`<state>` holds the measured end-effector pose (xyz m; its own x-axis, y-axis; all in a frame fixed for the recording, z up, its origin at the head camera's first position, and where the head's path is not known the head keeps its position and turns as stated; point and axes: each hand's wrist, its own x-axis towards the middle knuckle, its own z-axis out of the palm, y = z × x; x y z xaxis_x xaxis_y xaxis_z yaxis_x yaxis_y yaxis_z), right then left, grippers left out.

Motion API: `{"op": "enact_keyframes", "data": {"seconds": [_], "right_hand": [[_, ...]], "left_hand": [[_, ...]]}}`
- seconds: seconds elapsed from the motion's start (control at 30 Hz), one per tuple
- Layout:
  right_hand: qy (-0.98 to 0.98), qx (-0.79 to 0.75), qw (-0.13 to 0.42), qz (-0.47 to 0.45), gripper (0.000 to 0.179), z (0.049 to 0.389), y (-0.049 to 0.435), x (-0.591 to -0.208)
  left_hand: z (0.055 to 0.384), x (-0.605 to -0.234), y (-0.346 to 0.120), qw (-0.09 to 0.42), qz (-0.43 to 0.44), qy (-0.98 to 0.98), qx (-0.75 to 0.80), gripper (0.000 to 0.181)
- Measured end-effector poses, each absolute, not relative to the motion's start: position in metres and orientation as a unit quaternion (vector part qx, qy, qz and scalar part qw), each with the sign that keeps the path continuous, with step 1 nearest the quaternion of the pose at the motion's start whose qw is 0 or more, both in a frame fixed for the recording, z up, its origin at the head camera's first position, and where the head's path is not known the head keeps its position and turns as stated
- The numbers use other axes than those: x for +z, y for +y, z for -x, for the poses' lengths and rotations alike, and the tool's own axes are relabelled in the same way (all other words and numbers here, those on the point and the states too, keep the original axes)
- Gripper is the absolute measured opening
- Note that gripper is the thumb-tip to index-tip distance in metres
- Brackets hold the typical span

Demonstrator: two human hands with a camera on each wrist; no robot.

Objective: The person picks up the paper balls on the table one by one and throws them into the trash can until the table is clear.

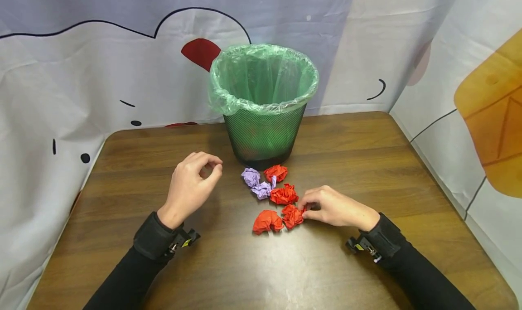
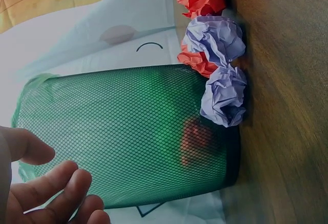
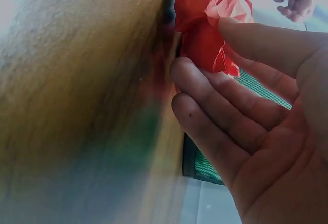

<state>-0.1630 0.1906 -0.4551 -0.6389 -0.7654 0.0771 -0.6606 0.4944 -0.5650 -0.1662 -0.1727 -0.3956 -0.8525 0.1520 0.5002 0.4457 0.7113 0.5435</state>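
Note:
My right hand pinches the right side of a red crumpled paper ball at the table surface. In the right wrist view the thumb lies against that ball and the other fingers reach under it. Another red paper ball sits just left of it. Behind are two more red balls, one nearer and one farther, next to two purple crumpled paper balls. My left hand hovers over the table left of the balls, fingers loosely curved and holding nothing.
A black mesh wastebasket lined with a green plastic bag stands at the table's back edge, right behind the balls. Something reddish shows through its mesh. A printed curtain hangs behind and beside the wooden table.

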Motion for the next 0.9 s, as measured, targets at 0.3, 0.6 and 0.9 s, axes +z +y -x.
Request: {"op": "enact_keyframes", "data": {"seconds": [0.3, 0.6, 0.9], "right_hand": [[0.860, -0.291, 0.078, 0.412, 0.010, 0.161, 0.196, -0.437], [0.856, -0.291, 0.017, 0.427, 0.015, 0.164, 0.200, -0.401], [0.847, -0.270, -0.059, 0.454, 0.017, 0.173, 0.202, -0.354]], "left_hand": [[0.166, -0.399, -0.174, 0.211, 0.161, -0.902, -0.339, 0.011], [0.164, -0.403, -0.173, 0.209, 0.163, -0.903, -0.337, 0.009], [0.161, -0.409, -0.172, 0.196, 0.164, -0.907, -0.335, 0.008]]}}
